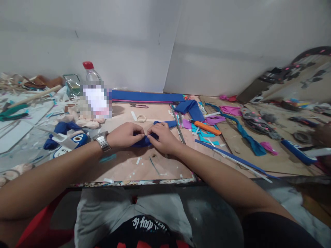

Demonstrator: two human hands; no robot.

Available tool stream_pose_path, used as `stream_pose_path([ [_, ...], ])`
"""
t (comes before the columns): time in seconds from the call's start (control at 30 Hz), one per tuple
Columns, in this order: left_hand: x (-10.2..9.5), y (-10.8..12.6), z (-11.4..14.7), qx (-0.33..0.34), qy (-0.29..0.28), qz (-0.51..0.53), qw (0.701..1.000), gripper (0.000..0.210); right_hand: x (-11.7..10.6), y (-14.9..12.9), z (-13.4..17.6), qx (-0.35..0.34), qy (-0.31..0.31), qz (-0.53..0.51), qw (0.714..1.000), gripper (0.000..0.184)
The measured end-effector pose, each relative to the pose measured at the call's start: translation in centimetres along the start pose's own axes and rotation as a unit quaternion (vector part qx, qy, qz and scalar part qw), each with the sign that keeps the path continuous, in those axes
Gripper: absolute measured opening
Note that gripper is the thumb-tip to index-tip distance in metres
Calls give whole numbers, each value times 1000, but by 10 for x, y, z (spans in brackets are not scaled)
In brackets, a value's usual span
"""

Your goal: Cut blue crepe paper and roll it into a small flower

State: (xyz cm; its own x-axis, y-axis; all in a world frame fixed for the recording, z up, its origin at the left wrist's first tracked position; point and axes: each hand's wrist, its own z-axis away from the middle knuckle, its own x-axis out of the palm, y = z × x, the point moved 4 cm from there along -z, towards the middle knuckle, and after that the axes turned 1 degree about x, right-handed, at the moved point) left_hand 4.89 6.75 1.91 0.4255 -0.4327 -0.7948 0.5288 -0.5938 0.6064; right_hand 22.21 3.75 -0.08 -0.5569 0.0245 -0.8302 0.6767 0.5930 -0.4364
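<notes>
At the centre of the frame we pinch the blue fabric strip (144,140) between our left hand (126,135) and right hand (163,137), fingers closed on it, its long axis running left-to-right and rising toward the upper right, on the pink board (124,165).

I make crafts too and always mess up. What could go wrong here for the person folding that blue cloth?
The blue cloth is pinched small between the left hand and right hand, so it might slip and unfold. The plastic bottle stands close behind and could be knocked over. The orange cutter lies near the right hand.
</notes>
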Motion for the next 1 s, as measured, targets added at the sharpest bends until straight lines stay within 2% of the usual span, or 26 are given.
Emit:
stream_pose_path([
  [0.4, 10, -2, 10, -1, -51, 32, 998, 36, 0, -4, 2, -39, -19, -27, 999, 7],
  [0.57, 8, 1, 12, -1, -53, 19, 998, 36, -1, -6, 2, -51, -19, -17, 998, 10],
  [0.73, 7, 3, 13, 2, -82, -19, 996, 37, -3, -9, 3, -62, -19, -8, 998, 10],
  [1.0, 10, 0, 13, 1, -83, -1, 997, 37, -4, -11, 3, -68, -14, -25, 997, 8],
])
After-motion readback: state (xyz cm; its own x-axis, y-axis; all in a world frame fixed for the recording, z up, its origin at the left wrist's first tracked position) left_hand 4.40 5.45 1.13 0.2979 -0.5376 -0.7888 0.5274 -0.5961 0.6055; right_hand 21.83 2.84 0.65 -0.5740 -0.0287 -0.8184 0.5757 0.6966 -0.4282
